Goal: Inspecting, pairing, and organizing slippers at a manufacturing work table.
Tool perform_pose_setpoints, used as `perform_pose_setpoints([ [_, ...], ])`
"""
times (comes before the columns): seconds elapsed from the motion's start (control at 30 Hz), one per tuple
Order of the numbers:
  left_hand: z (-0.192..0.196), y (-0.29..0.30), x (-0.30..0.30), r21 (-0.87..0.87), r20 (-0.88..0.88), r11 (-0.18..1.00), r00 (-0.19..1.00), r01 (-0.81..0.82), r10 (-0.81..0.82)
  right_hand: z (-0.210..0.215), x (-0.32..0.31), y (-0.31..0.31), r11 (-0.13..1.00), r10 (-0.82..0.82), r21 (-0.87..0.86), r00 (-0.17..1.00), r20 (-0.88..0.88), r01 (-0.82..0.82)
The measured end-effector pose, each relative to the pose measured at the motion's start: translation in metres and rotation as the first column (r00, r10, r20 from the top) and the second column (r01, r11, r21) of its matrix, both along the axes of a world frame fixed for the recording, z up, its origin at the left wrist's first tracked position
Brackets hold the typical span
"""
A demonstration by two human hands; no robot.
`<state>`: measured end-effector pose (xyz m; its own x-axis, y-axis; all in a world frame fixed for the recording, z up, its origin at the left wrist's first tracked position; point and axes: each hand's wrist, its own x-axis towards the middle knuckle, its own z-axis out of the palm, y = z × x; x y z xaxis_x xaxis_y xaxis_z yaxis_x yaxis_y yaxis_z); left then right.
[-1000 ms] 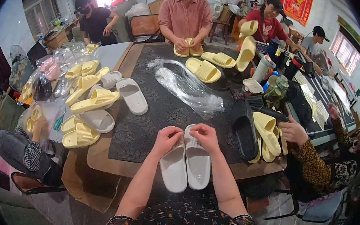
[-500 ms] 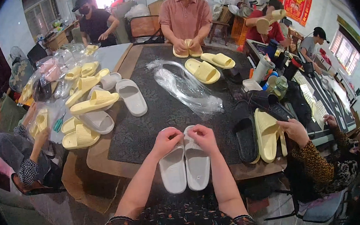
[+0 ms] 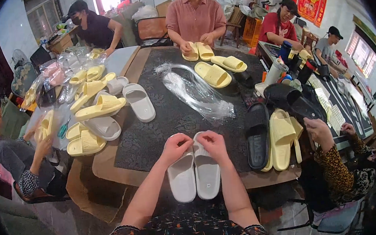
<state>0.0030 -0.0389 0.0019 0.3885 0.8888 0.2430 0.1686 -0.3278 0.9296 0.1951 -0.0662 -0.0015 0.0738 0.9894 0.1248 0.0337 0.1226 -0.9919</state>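
Observation:
A pair of light grey slide slippers stands side by side at the table's near edge, heel ends toward me. My left hand is closed over the strap and toe of the left grey slipper. Likewise, my right hand is closed over the front of the right grey slipper. The thumbs and fingertips meet near the inner edges, and the hands cover most of both straps. Beyond them lie crumpled clear plastic bags on the dark patterned mat.
Yellow slippers and a loose grey slipper lie to the left. Black slippers and yellow ones stand at right, where a co-worker's hand touches a black slipper. Across the table, another person handles a yellow pair.
My hands and the grey slippers stay almost still. The co-worker at right has shifted from a yellow slipper to a black one. Across the table, the yellow pair has been turned and spread slightly.

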Motion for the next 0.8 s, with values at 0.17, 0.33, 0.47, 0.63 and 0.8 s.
perform_pose_setpoints([
  [0.17,-0.0012,0.0016,0.0002,0.022,-0.065,1.000,0.998,-0.004,0.005,0.0034,0.0029,0.0009,1.000,-0.022,0.011,0.994,-0.106,0.023],
  [0.33,-0.0037,0.0008,0.0005,0.011,-0.031,1.000,1.000,-0.002,0.003,0.0026,0.0035,0.0003,0.998,0.044,0.047,0.991,0.122,-0.050],
  [0.47,-0.0043,0.0013,0.0014,0.077,-0.027,0.997,1.000,-0.011,0.013,0.0014,0.0046,0.0000,0.998,-0.047,-0.045,0.982,-0.184,0.039],
  [0.63,-0.0037,0.0006,0.0019,0.037,-0.018,0.999,0.999,-0.033,0.034,-0.0005,0.0033,-0.0020,0.993,0.049,0.107,0.997,0.060,-0.055],
  [0.8,-0.0037,-0.0003,0.0019,0.021,0.003,0.999,1.000,-0.027,0.027,-0.0015,0.0059,0.0009,0.995,-0.080,-0.081,0.970,-0.227,0.063],
])
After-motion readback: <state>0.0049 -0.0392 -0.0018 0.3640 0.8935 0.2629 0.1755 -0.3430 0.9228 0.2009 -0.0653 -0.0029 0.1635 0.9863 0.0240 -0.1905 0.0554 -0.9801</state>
